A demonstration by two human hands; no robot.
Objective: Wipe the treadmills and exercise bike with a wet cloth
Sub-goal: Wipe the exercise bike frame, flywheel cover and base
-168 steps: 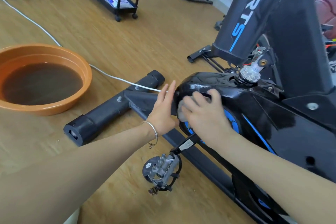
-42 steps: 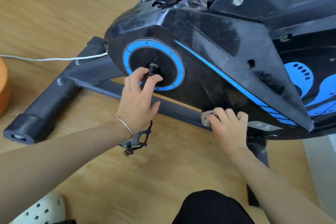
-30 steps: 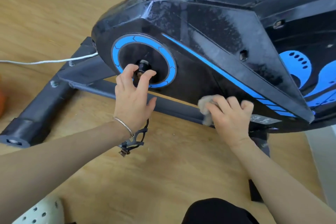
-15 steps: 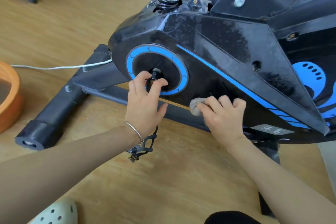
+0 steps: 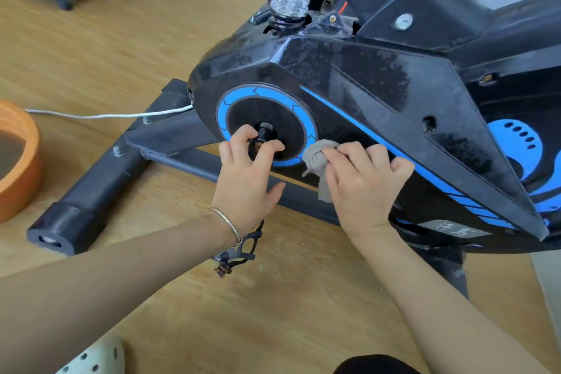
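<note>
The exercise bike is seen standing on the wood floor, its black side housing sloped down to the right along the blue stripe. An orange water basin is set well to the left. The crank axle is pinched by the left hand. The bunched grey cloth is gripped by the right hand and pressed to the housing just right of the blue ring; the unwiped stretch is judged to lie rightward, along the stripe.

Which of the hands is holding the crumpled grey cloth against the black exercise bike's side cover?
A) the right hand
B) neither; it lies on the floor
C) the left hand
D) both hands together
A: the right hand pinches the crumpled grey cloth against the black cover; the left hand holds the crank hub.
</note>
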